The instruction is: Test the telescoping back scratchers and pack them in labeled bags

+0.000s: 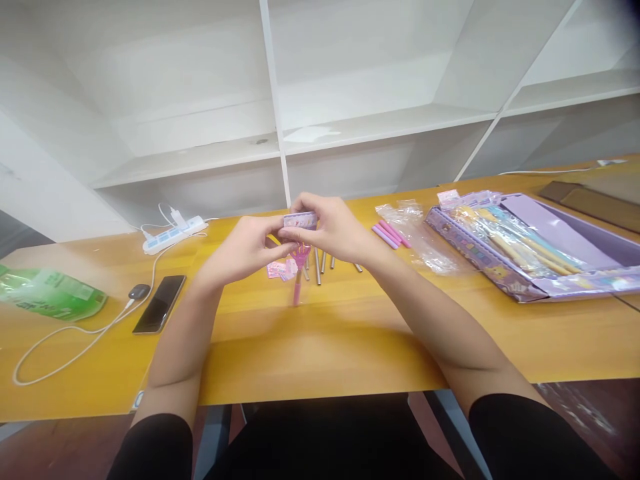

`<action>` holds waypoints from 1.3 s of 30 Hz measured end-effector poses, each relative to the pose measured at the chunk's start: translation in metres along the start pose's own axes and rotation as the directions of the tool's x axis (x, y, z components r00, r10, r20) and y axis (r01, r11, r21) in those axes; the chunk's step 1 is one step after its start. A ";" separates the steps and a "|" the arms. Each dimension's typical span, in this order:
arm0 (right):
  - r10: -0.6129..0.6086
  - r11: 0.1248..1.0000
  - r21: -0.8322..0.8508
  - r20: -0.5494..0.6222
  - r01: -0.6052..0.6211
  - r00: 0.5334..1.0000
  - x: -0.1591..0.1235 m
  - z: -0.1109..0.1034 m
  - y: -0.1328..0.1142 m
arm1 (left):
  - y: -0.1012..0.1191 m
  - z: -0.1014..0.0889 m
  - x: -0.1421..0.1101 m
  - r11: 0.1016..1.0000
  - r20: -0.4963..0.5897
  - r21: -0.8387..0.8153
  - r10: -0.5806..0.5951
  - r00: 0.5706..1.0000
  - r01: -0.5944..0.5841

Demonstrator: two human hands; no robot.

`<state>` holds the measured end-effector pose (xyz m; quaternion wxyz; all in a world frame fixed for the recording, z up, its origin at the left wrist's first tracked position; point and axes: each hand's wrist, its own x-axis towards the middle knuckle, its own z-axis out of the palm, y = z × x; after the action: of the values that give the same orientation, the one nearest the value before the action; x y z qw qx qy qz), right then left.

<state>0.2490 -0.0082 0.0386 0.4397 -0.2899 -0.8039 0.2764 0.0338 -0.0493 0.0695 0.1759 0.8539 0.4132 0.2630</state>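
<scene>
Both hands meet above the middle of the yellow table (320, 347). My left hand (246, 248) and my right hand (334, 230) pinch a small purple printed card (301, 220) between their fingertips. Under the hands lies a pink toy with a fan-shaped head (299, 265) on the tabletop. Small pink packets (280, 269) lie beside it. Several thin grey sticks (320, 263) lie just behind the toy.
A purple box of wrapped stationery (530, 250) stands at the right, with clear plastic bags (415, 230) and pink pens (390, 235) beside it. At the left lie a black phone (160, 303), a white power strip (173, 235) with cable, and a green bag (50, 293). White shelves stand behind.
</scene>
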 end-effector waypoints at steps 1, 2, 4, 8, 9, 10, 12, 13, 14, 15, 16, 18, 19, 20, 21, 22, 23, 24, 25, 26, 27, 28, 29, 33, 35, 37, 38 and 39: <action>-0.002 1.000 -0.006 -0.010 0.002 1.000 0.000 0.001 0.000 | 0.000 0.000 0.000 1.000 -0.011 0.015 0.004 1.000 -0.004; -0.004 1.000 -0.010 -0.011 0.004 1.000 0.000 0.001 -0.001 | 0.000 0.000 0.000 1.000 -0.019 0.028 0.009 1.000 -0.008; -0.005 1.000 -0.004 0.010 0.005 1.000 -0.001 0.000 -0.002 | -0.001 -0.001 0.000 0.999 -0.019 0.037 0.014 1.000 -0.013; -0.011 1.000 -0.006 0.052 0.012 0.999 -0.002 -0.010 -0.004 | -0.004 -0.004 0.002 1.000 -0.001 -0.014 0.009 1.000 -0.009; -0.019 1.000 -0.012 0.056 0.020 0.998 -0.002 -0.012 -0.004 | -0.006 -0.005 0.002 1.000 0.001 -0.030 0.006 1.000 -0.006; -0.028 0.999 -0.019 0.060 0.029 0.998 -0.002 -0.015 -0.004 | -0.008 -0.006 0.002 0.999 0.001 -0.045 0.003 1.000 -0.003; -0.045 0.999 -0.027 0.064 0.047 0.997 -0.002 -0.018 -0.005 | -0.012 -0.008 0.002 0.998 0.001 -0.067 -0.006 1.000 0.006; -0.054 0.998 -0.030 0.064 0.056 0.996 -0.002 -0.020 -0.005 | -0.015 -0.009 0.002 0.997 -0.004 -0.079 -0.014 1.000 0.013; -0.063 0.997 -0.033 0.065 0.065 0.996 -0.002 -0.020 -0.005 | -0.016 -0.009 0.003 0.995 -0.011 -0.097 -0.025 1.000 0.023; -0.073 0.997 -0.035 0.064 0.076 0.995 -0.002 -0.020 -0.004 | -0.018 -0.008 0.003 0.992 -0.021 -0.121 -0.038 0.999 0.035; -0.086 0.996 -0.032 0.060 0.088 0.994 -0.002 -0.020 -0.003 | -0.019 -0.007 0.003 0.988 -0.034 -0.148 -0.053 0.998 0.047; -0.113 0.993 -0.022 0.049 0.114 0.992 -0.001 -0.018 0.000 | -0.019 -0.004 0.005 0.981 -0.075 -0.184 -0.070 0.995 0.055; -0.124 0.992 -0.019 0.043 0.125 0.991 0.000 -0.018 0.001 | -0.018 -0.003 0.006 0.981 -0.099 -0.185 -0.068 0.993 0.049; -0.134 0.991 -0.018 0.037 0.134 0.990 0.000 -0.017 0.002 | -0.017 -0.002 0.006 0.984 -0.119 -0.176 -0.060 0.991 0.039; -0.138 0.990 -0.020 0.038 0.139 0.990 0.000 -0.017 0.002 | -0.016 -0.002 0.007 0.986 -0.135 -0.162 -0.049 0.990 0.027; -0.140 0.990 -0.023 0.045 0.141 0.989 0.000 -0.017 0.002 | -0.015 -0.002 0.007 0.989 -0.140 -0.147 -0.039 0.989 0.018; -0.139 0.990 -0.025 0.057 0.140 0.989 -0.001 -0.018 0.001 | -0.014 -0.003 0.007 0.991 -0.135 -0.136 -0.031 0.990 0.012; -0.136 0.990 -0.024 0.072 0.138 0.988 -0.001 -0.019 0.000 | -0.014 -0.004 0.007 0.992 -0.124 -0.129 -0.026 0.992 0.010; -0.132 0.991 -0.020 0.089 0.135 0.987 -0.002 -0.020 -0.002 | -0.015 -0.005 0.006 0.992 -0.111 -0.125 -0.023 0.994 0.009; -0.128 0.991 -0.014 0.104 0.130 0.986 -0.003 -0.021 -0.004 | -0.015 -0.007 0.005 0.992 -0.093 -0.125 -0.023 0.995 0.011; -0.122 0.992 -0.005 0.117 0.124 0.986 -0.003 -0.023 -0.005 | -0.016 -0.009 0.005 0.992 -0.075 -0.128 -0.023 0.997 0.013; -0.117 0.993 0.006 0.126 0.117 0.985 -0.004 -0.024 -0.007 | -0.017 -0.011 0.004 0.991 -0.055 -0.136 -0.023 0.998 0.015; -0.110 0.994 0.021 0.136 0.108 0.985 -0.004 -0.026 -0.008 | -0.019 -0.012 0.003 0.989 -0.035 -0.146 -0.024 0.999 0.018; -0.056 0.995 0.097 0.174 0.039 0.983 -0.002 -0.028 -0.006 | -0.020 -0.017 0.000 0.991 -0.019 -0.134 -0.029 0.999 0.026; -0.003 0.995 0.095 0.195 -0.016 0.981 -0.004 -0.023 -0.001 | -0.019 -0.019 -0.002 0.996 -0.032 -0.085 -0.029 0.999 0.026; 0.048 0.995 0.068 0.257 -0.067 0.965 -0.010 -0.010 0.008 | -0.018 -0.022 -0.003 0.999 -0.037 -0.045 -0.023 0.999 0.021; 0.070 0.995 0.051 0.298 -0.089 0.952 -0.015 -0.001 0.013 | -0.017 -0.023 -0.004 0.999 -0.040 -0.034 -0.019 0.999 0.018; 0.086 0.994 0.038 0.334 -0.105 0.939 -0.022 0.009 0.019 | -0.017 -0.024 -0.004 1.000 -0.040 -0.028 -0.014 0.999 0.013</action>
<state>0.2552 -0.0124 0.0092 0.2920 -0.2656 -0.8434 0.3645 0.0068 -0.0404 0.0785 0.1812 0.8430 0.4188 0.2848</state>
